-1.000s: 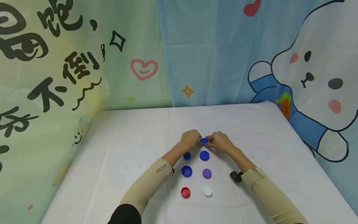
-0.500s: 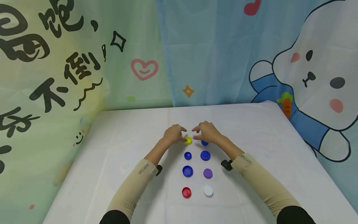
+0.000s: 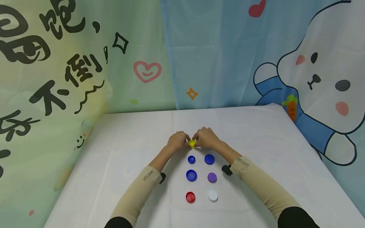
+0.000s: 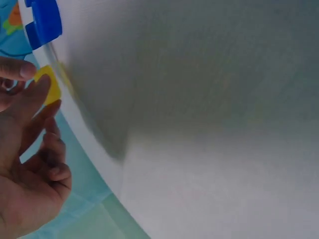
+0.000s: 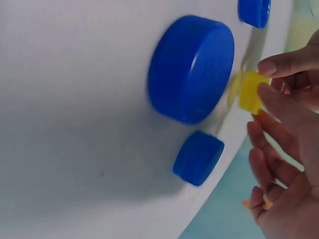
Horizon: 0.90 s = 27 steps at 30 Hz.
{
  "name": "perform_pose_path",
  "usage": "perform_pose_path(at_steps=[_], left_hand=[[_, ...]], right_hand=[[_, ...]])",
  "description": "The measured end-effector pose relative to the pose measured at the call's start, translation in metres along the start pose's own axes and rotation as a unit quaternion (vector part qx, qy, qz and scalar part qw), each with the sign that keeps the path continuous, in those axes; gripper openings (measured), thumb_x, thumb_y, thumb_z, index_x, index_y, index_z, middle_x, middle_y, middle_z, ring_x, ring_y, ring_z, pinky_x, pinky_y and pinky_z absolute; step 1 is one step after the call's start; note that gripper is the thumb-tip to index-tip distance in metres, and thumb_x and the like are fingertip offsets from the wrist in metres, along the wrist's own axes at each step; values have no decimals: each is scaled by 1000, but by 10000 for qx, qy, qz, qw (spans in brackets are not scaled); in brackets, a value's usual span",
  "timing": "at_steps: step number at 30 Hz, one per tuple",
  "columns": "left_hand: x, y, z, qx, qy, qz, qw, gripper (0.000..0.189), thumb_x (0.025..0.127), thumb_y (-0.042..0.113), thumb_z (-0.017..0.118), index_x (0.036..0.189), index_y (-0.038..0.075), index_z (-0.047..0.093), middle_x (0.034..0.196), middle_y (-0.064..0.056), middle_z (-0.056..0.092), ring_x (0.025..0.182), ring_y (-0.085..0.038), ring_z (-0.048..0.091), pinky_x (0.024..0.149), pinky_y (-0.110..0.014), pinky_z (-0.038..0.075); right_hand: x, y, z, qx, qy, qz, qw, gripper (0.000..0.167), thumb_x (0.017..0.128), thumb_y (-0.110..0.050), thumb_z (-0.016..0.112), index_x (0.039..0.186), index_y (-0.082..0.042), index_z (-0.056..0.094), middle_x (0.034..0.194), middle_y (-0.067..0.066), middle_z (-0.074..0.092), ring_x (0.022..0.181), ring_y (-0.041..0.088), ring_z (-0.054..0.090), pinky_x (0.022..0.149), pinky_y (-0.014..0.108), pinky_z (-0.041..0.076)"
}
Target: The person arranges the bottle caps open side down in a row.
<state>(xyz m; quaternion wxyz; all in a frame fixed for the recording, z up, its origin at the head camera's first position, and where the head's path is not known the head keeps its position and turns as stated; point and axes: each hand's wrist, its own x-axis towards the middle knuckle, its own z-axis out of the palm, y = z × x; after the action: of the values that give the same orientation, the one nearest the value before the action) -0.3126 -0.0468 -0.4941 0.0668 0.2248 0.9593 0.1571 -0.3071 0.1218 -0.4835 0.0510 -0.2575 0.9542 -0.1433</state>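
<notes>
The yellow cap (image 3: 192, 144) is at the far end of the left column, between the left hand (image 3: 177, 141) and the right hand (image 3: 207, 138). The fingers of both are narrow, pinching it from either side, probably to keep so small a piece steady. A yellow reflection on the counter (image 3: 128, 142) beside it suggests it is held just clear of the surface.

Nearer on the left lie the small blue cap (image 3: 191, 159), hollow blue cap (image 3: 191, 175) and red cap (image 3: 190, 197); on the right, the far blue cap (image 5: 198, 159), wide blue cap (image 3: 209, 159), purple cap (image 3: 212, 177) and white cap (image 3: 212, 195). The gaps presumably leave room to grasp each one
</notes>
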Motion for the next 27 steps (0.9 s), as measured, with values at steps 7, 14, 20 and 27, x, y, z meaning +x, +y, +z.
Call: perform_pose_path(at_steps=[7, 14, 20, 27], left_hand=[[-20, 4, -22, -361, 873, 891, 9915, 31, 78, 32, 74, 101, 11, 71, 78, -4, 58, 64, -11, 49, 56, -22, 41], [-53, 26, -49, -1287, 1887, 1614, 9601, 30, 80, 28, 72, 104, 11, 70, 76, -2, 56, 62, -9, 46, 53, -21, 39], [-81, 49, -63, -1780, 2157, 2065, 9376, 29, 79, 24, 74, 104, 11, 70, 75, 0, 53, 64, -8, 45, 52, -21, 37], [-92, 60, -68, -2260, 1757, 1975, 9376, 30, 80, 25, 73, 106, 12, 70, 75, 3, 53, 65, -8, 46, 54, -20, 39]], right_hand=[[-20, 1, -25, 170, 835, -648, 9943, 29, 78, -32, 74, 101, -14, 72, 85, 1, 64, 82, 17, 47, 75, 37, 33], [-59, -16, -66, 529, 1931, -1293, 9712, 30, 74, -28, 78, 100, -13, 71, 87, -2, 64, 85, 15, 45, 77, 39, 33], [-93, -29, -84, 709, 2522, -1766, 9488, 32, 70, -26, 81, 98, -13, 71, 88, -4, 63, 87, 14, 45, 75, 40, 31], [-111, -32, -88, 711, 2596, -1930, 9436, 33, 68, -27, 81, 96, -13, 71, 89, -6, 63, 88, 13, 45, 76, 37, 29]])
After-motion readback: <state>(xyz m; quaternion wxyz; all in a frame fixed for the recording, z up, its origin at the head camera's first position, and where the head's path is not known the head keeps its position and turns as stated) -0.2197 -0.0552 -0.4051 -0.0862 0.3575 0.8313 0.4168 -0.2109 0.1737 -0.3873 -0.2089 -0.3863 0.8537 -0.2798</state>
